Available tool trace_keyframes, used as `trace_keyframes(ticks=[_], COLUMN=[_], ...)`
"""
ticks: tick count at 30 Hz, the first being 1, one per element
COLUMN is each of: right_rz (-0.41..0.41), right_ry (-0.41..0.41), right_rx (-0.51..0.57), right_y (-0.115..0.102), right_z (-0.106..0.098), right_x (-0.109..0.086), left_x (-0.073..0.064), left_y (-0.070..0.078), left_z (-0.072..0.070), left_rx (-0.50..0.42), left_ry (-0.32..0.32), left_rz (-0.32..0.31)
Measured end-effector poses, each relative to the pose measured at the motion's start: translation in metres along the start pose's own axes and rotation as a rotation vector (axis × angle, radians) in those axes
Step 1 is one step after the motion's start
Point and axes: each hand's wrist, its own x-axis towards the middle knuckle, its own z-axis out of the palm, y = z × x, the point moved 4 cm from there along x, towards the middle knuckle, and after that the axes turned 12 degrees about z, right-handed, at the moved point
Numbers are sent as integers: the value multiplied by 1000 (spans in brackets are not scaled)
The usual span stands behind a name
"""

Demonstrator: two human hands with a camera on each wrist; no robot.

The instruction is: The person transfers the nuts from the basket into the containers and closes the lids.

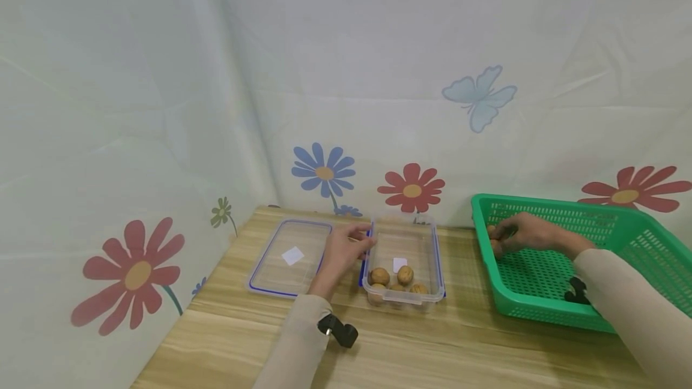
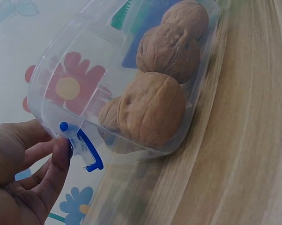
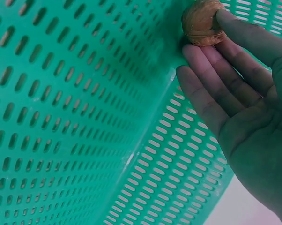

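The bench carries the green basket; left of the basket stands the clear box, its long axis seeming to run away from me. The fingers of my left hand pinch the box's rim on the side away from the basket. Inside the basket, by its left wall, my right hand, the nearer, grasps a walnut between thumb and fingertips; it's nearly round, so I can't tell where it points.
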Motion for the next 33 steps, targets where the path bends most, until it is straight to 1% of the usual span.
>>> trace_keyframes(ticks=[5,9,16,18,22,27,33], right_rz=[-3,5,17,18,13,0,-22], right_ry=[40,106,172,194,236,276,298], right_rx=[6,-9,11,1,-20,-38,-33], right_y=[-2,-6,-19,-23,-35,-55,-79], right_z=[-9,-19,-31,-34,-42,-51,-52], right_x=[-9,-18,-34,-37,-42,-49,-59], left_x=[0,0,1,1,2,3,4], left_y=[0,1,-1,-2,-3,-5,-8], left_z=[1,1,0,0,0,0,2], left_rx=[5,8,18,22,17,15,14], left_ry=[-2,-7,-5,-7,-10,-9,-10], left_rz=[0,-6,-3,1,5,13,14])
